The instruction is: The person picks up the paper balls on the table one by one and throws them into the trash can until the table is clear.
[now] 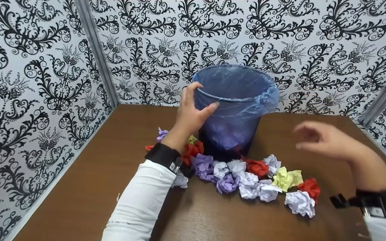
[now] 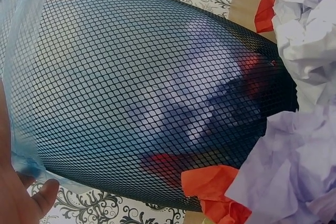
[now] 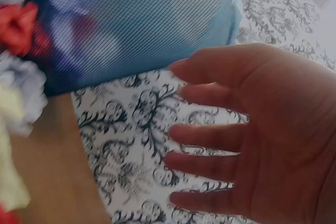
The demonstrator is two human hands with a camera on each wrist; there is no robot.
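Observation:
A dark mesh waste bin [image 1: 233, 129] lined with a thin blue plastic bag [image 1: 266, 100] stands near the back of the table. My left hand [image 1: 194, 112] grips its rim on the left side, thumb on the outside of the liner. Through the mesh [image 2: 131, 66], purple, white and red crumpled paper shows low inside. To the right of the bin, my right hand [image 1: 330, 139] is in the air, blurred in the head view, with nothing in it. Its fingers [image 3: 210, 137] are spread and loosely extended in the right wrist view.
Crumpled paper balls lie along the bin's front and left: purple [image 1: 228, 183], white [image 1: 300, 202], red [image 1: 257, 167] and yellow [image 1: 285, 179]. The brown table [image 1: 92, 167] is bordered by black-and-white patterned walls [image 1: 152, 60] behind and at both sides.

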